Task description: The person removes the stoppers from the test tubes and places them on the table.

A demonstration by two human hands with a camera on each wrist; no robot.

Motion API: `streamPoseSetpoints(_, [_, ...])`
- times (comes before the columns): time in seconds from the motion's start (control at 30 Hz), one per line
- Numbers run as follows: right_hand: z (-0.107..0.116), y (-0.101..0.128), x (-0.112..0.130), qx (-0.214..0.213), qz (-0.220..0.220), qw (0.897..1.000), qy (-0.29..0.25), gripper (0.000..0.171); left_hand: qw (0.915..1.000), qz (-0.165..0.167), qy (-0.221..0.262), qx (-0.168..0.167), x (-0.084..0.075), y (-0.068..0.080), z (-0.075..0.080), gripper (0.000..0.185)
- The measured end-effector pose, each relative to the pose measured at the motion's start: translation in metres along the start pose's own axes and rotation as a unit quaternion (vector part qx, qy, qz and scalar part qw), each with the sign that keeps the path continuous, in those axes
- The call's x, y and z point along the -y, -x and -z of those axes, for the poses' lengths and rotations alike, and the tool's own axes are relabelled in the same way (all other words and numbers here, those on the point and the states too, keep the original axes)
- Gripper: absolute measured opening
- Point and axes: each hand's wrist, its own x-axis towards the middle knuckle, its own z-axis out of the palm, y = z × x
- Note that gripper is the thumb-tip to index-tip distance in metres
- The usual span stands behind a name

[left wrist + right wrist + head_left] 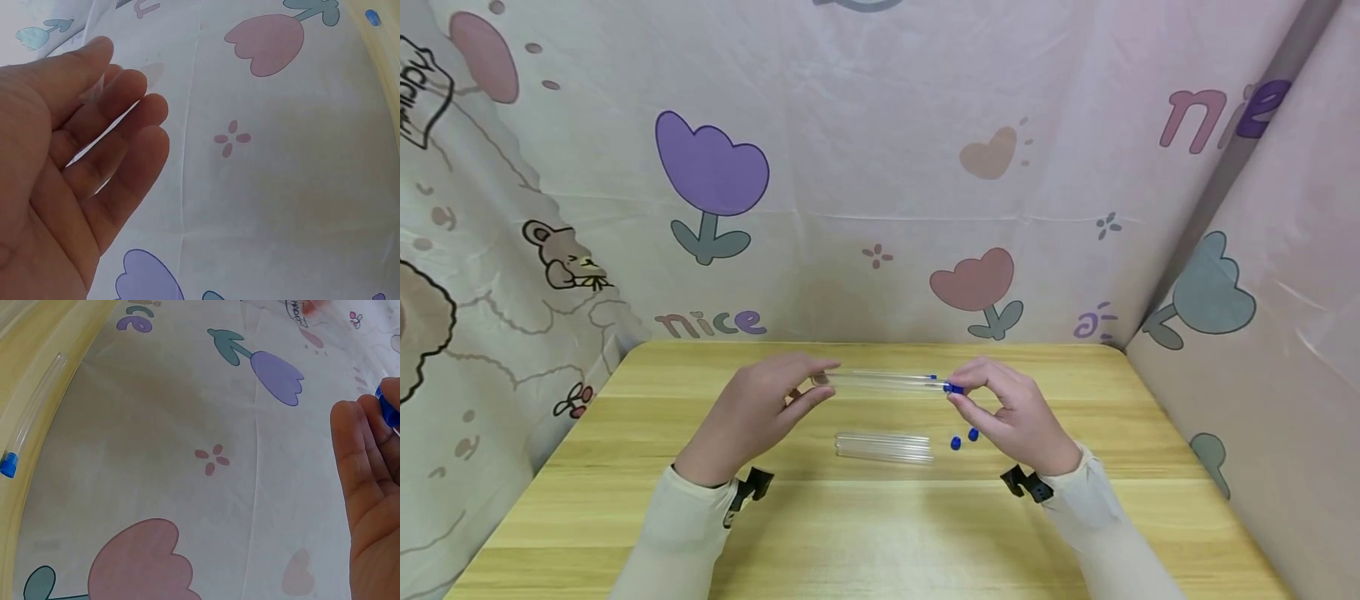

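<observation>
My left hand pinches the left end of a clear tube held level above the wooden table. My right hand pinches a blue cap at the tube's right end. In the left wrist view my left hand shows its palm, and the tube is only a faint glassy streak between thumb and fingers. In the right wrist view my right hand has its fingertips around the blue cap.
Several clear tubes lie side by side on the table below my hands. Two loose blue caps sit just to their right. A capped tube lies behind, near the far edge. Patterned cloth walls enclose the table.
</observation>
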Motion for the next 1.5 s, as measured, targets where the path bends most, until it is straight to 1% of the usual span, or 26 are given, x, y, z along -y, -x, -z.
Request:
streamPoseSetpoints(0.17, [-0.0017,-0.0001,-0.0017,-0.005,0.002,1.0,-0.001,0.022,0.9998,0.017,-0.002,0.013,-0.002,0.0006,-0.0014,0.029])
streamPoseSetpoints(0.33, [-0.0033,0.0006,-0.0026,-0.015,0.008,1.0,0.002,0.026,0.9996,0.018,-0.004,0.021,-0.0027,0.0002,-0.0036,0.028])
streamPoseSetpoints(0.63, [-0.0032,0.0015,-0.0037,-0.015,-0.005,1.0,0.002,0.027,0.9999,0.0,-0.015,0.003,-0.0013,-0.0018,-0.0062,0.025])
streamPoseSetpoints(0.7, [-0.0033,0.0019,-0.0046,-0.013,-0.009,1.0,0.002,0.023,0.9998,-0.001,-0.017,0.001,-0.0015,-0.0022,-0.006,0.024])
streamPoseSetpoints(0.8, [-0.0036,0.0027,-0.0061,-0.007,-0.015,1.0,0.003,0.009,0.9998,-0.003,-0.021,-0.001,-0.0022,-0.0026,-0.0055,0.024])
streamPoseSetpoints(0.83, [-0.0038,0.0031,-0.0067,-0.005,-0.018,1.0,0.003,0.01,0.9997,-0.003,-0.024,-0.001,-0.0023,-0.0026,-0.0053,0.024])
streamPoseSetpoints(0.93, [-0.0041,0.0039,-0.0078,-0.001,-0.02,1.0,0.004,0.027,0.9997,-0.002,-0.026,-0.003,-0.0022,-0.002,-0.0051,0.025])
streamPoseSetpoints(0.97, [-0.0041,0.0041,-0.0078,0.0,-0.022,1.0,0.003,0.029,0.9996,-0.002,-0.026,-0.004,-0.0018,-0.0017,-0.0052,0.025])
streamPoseSetpoints(1.13, [-0.0046,0.0035,-0.0051,-0.01,-0.033,0.999,0.003,0.027,0.9994,-0.012,-0.028,-0.015,-0.001,-0.0008,-0.0057,0.025])
streamPoseSetpoints(1.27, [-0.0047,0.0029,-0.0041,-0.02,-0.032,0.999,-0.002,0.025,0.9992,-0.02,-0.031,-0.017,-0.0005,-0.0008,-0.0067,0.025])
streamPoseSetpoints(1.37, [-0.0049,0.0029,-0.0049,-0.012,-0.031,0.999,-0.01,0.026,0.999,-0.021,-0.036,-0.017,0.0001,-0.0006,-0.0064,0.025])
streamPoseSetpoints(1.5, [-0.0048,0.0039,-0.0045,0.017,-0.048,0.999,-0.015,0.03,0.9989,-0.022,-0.038,-0.014,0.0009,-0.0003,-0.0053,0.024])
